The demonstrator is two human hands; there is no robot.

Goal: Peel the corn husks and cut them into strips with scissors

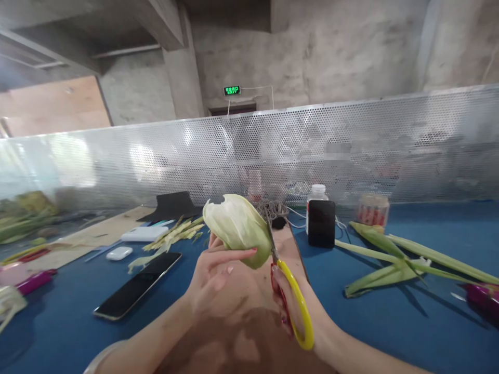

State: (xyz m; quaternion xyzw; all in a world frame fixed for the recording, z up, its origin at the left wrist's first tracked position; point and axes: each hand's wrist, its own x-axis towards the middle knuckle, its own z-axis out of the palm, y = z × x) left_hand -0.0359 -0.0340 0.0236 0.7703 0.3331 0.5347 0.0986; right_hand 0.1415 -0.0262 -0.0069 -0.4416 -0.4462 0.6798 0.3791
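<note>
Worktop [62,301] sits below pale green leaf [237,226], held up mid-view, left hand [208,270] fingers grasping its lower part. Right hand [315,311] fingers wrap scissors [303,306], blades at leaf's right edge. Risk: light grip could let curved leaf twist under blade pressure, tearing it or nicking left index fingertip [249,253].
</note>
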